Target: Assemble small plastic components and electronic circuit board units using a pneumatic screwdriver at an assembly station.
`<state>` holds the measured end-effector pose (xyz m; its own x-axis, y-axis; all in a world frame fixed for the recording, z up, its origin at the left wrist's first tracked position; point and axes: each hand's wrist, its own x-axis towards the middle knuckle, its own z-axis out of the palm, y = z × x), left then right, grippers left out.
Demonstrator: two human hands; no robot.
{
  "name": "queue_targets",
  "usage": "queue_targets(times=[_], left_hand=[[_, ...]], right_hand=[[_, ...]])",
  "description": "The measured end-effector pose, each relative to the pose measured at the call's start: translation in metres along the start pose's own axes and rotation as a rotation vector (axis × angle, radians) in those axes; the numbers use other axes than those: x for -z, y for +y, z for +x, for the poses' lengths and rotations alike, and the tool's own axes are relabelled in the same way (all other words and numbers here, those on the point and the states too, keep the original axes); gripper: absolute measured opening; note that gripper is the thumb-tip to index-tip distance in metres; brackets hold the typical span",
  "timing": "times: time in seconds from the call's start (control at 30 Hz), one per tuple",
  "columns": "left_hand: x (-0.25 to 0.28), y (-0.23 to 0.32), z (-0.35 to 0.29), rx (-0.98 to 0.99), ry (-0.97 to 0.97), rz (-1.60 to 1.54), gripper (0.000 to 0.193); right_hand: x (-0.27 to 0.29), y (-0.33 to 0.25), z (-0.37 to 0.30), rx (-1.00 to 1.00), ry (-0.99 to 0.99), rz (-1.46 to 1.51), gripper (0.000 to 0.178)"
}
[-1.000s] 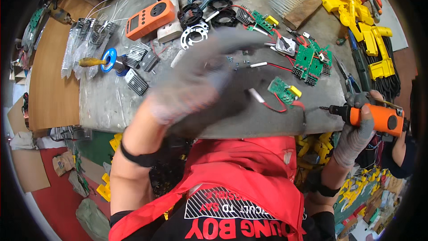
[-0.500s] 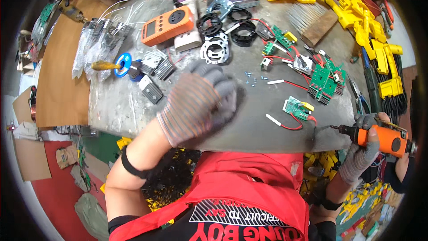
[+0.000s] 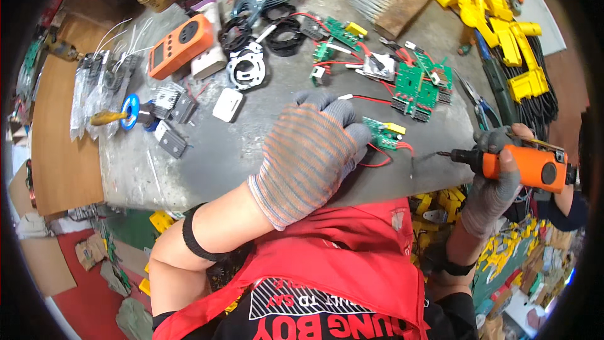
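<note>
Two-handed, with striped-gloved left hand nearer, just left of the small green circuit board, cannot tell if pinching, and right hand, farther right, clasped around orange-bodied power screwdriver.

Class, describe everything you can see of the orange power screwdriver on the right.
The power screwdriver has an orange, plastic-looking body with a dark round patch on its side, a black nose and a thin dark bit. The gloved right hand grips it near the front, bit pointing left across the right end of the table. Whether it is running cannot be told.
</note>
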<state>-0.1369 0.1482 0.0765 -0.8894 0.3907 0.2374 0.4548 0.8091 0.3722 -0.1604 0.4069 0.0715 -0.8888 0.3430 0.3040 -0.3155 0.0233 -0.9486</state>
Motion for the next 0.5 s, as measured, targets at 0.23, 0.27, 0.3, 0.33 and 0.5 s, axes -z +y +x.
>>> queue_targets(times=[0.23, 0.27, 0.3, 0.33, 0.5], left_hand=[[0.009, 0.002, 0.029, -0.135, 0.165, -0.034, 0.01], [0.005, 0.008, 0.027, -0.142, 0.159, -0.035, 0.01], [-0.001, 0.024, 0.024, -0.205, 0.034, 0.23, 0.011], [-0.006, 0.042, 0.019, -0.238, -0.091, 0.504, 0.013], [-0.06, 0.075, 0.023, -0.313, -0.442, 0.243, 0.022]], right_hand=[[0.011, 0.004, -0.002, 0.003, 0.007, 0.077, 0.056], [0.011, 0.005, -0.002, 0.017, 0.001, 0.086, 0.055], [0.012, 0.01, -0.002, 0.029, -0.027, 0.144, 0.052], [0.01, 0.01, -0.002, 0.02, -0.045, 0.155, 0.052], [0.012, 0.007, 0.002, 0.034, -0.031, 0.099, 0.052]])
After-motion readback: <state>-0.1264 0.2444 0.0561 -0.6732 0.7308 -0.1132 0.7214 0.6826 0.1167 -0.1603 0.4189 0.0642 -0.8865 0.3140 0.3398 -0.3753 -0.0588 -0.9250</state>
